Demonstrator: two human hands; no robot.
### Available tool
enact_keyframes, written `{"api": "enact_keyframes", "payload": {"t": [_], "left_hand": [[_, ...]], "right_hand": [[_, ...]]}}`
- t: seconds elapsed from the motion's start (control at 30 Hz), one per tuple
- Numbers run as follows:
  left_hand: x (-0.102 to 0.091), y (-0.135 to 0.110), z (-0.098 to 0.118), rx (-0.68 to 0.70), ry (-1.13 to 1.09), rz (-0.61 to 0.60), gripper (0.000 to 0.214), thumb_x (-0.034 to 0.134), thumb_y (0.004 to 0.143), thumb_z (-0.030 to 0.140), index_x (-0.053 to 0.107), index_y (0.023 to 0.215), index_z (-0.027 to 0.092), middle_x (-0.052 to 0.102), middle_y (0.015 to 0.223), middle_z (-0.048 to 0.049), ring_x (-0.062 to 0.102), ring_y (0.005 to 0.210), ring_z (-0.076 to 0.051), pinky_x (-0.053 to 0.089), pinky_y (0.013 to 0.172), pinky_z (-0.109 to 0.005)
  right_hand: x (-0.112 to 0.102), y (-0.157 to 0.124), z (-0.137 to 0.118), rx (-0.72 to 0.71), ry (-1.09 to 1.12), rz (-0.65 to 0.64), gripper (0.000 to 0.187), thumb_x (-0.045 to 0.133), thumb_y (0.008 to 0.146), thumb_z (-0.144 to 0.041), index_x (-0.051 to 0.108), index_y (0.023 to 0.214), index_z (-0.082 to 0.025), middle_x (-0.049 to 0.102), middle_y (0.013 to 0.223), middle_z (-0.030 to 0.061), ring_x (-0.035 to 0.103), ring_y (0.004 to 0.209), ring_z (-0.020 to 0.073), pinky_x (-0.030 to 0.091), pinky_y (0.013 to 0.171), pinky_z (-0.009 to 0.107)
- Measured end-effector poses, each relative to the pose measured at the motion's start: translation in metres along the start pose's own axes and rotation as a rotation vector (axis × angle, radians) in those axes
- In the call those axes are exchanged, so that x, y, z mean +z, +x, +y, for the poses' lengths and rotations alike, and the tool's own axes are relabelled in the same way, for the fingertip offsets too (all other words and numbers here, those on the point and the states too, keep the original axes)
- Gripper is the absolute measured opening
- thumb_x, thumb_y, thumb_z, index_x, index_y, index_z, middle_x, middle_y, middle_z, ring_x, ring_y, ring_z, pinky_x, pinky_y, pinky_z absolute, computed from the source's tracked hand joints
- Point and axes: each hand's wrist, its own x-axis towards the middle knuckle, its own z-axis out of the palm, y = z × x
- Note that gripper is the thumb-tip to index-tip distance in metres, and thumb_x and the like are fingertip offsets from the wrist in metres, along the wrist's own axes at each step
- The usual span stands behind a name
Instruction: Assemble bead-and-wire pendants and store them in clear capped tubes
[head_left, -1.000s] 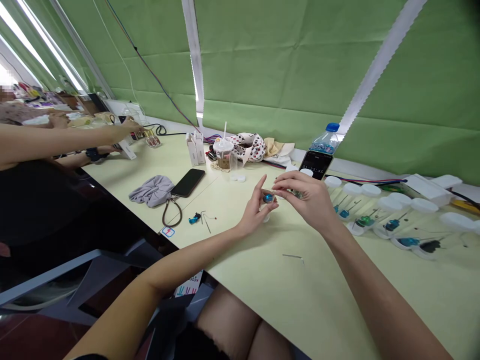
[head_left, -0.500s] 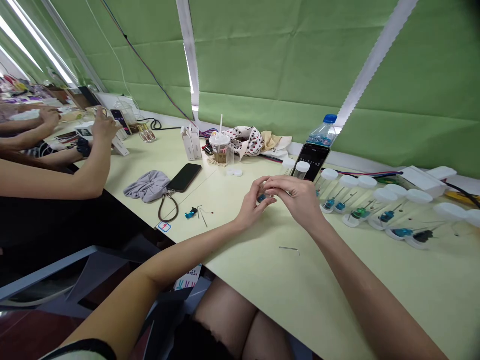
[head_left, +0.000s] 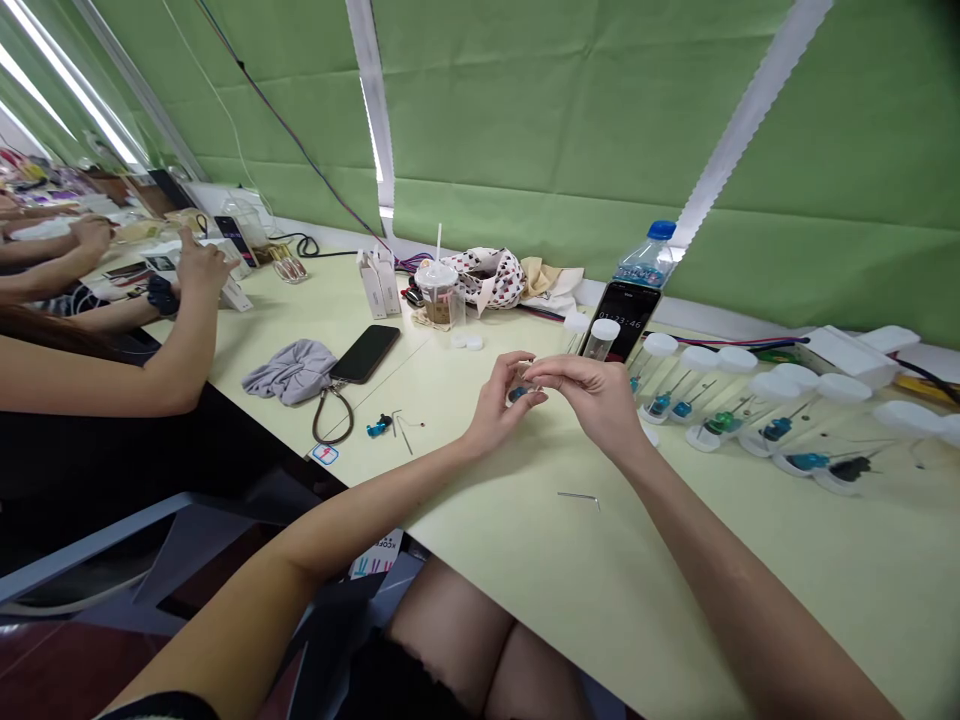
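Note:
My left hand [head_left: 493, 408] is curled around a small blue part [head_left: 517, 394], mostly hidden behind the fingers. My right hand [head_left: 596, 395] is closed in a pinch just above it, its fingertips meeting those of the left; what they hold is too small to make out. Below both hands, an L-shaped hex key [head_left: 577, 496] lies on the table [head_left: 510, 540]. To the left are a blue and black part [head_left: 379, 426] and another hex key [head_left: 397, 424] beside a thin rod.
Several clear tubes with white caps [head_left: 697, 358] line the right, holding coloured parts. A phone showing a timer [head_left: 624, 308] leans on a bottle [head_left: 651, 256]. Further left are a dark phone [head_left: 365, 354], a grey cloth [head_left: 289, 372] and a drink cup [head_left: 438, 290]. Another person's arm [head_left: 180, 345] is at far left.
Both hands stay together at nearly the same spot, with the right fingers shifting slightly over the blue part. The view has moved a little.

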Motion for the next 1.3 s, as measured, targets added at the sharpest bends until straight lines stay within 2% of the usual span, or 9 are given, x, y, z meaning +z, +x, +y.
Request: {"api": "enact_keyframes", "payload": {"t": [0.27,0.53,0.7,0.97,1.2,1.3], "left_hand": [[0.000,0.001,0.002,-0.002,0.008,0.055,0.037,0.061,0.085,0.035,0.038,0.113,0.025,0.054,0.096,-0.0016,0.053,0.086,-0.014,0.042,0.075,-0.027],[0.001,0.002,0.002,-0.022,-0.053,0.025,0.046,0.065,0.083,0.037,0.034,0.114,0.025,0.051,0.087,0.0014,0.051,0.079,-0.013,0.039,0.072,-0.027],[-0.001,0.003,0.000,-0.027,-0.069,0.010,0.050,0.067,0.081,0.037,0.033,0.115,0.026,0.053,0.090,0.0003,0.053,0.084,-0.013,0.039,0.075,-0.028],[-0.001,0.003,0.002,-0.029,-0.030,0.005,0.050,0.067,0.081,0.038,0.036,0.118,0.026,0.055,0.091,-0.0003,0.053,0.083,-0.013,0.039,0.075,-0.028],[-0.002,0.003,0.000,-0.022,-0.004,-0.004,0.041,0.066,0.082,0.038,0.043,0.113,0.024,0.057,0.096,-0.0019,0.056,0.088,-0.014,0.043,0.080,-0.029],[-0.001,0.005,-0.001,-0.022,-0.056,-0.022,0.046,0.066,0.081,0.041,0.041,0.115,0.024,0.058,0.100,-0.0039,0.058,0.093,-0.016,0.045,0.083,-0.031]], "right_hand": [[0.005,-0.001,0.007,-0.046,0.019,0.032,0.020,0.056,0.089,-0.020,0.074,0.086,-0.027,0.074,0.091,0.0014,0.068,0.092,0.0201,0.053,0.086,0.038],[0.011,-0.009,0.012,-0.106,0.039,0.112,0.024,0.052,0.093,-0.025,0.074,0.085,-0.027,0.074,0.090,0.0031,0.069,0.092,0.0216,0.054,0.085,0.040],[0.014,-0.012,0.013,-0.122,0.008,0.175,0.022,0.053,0.092,-0.024,0.074,0.086,-0.028,0.074,0.091,0.0028,0.068,0.093,0.0218,0.055,0.085,0.041],[0.013,-0.016,0.017,-0.129,-0.076,0.193,0.023,0.051,0.093,-0.025,0.073,0.086,-0.028,0.075,0.087,0.0024,0.068,0.088,0.0223,0.054,0.082,0.042],[0.010,-0.009,0.014,-0.083,-0.111,0.119,0.023,0.052,0.093,-0.027,0.072,0.083,-0.027,0.073,0.082,0.0018,0.065,0.078,0.0208,0.052,0.076,0.038],[0.008,-0.004,0.008,-0.101,-0.198,0.057,0.022,0.052,0.093,-0.024,0.073,0.087,-0.028,0.072,0.085,0.0022,0.060,0.086,0.0217,0.049,0.080,0.039]]}}
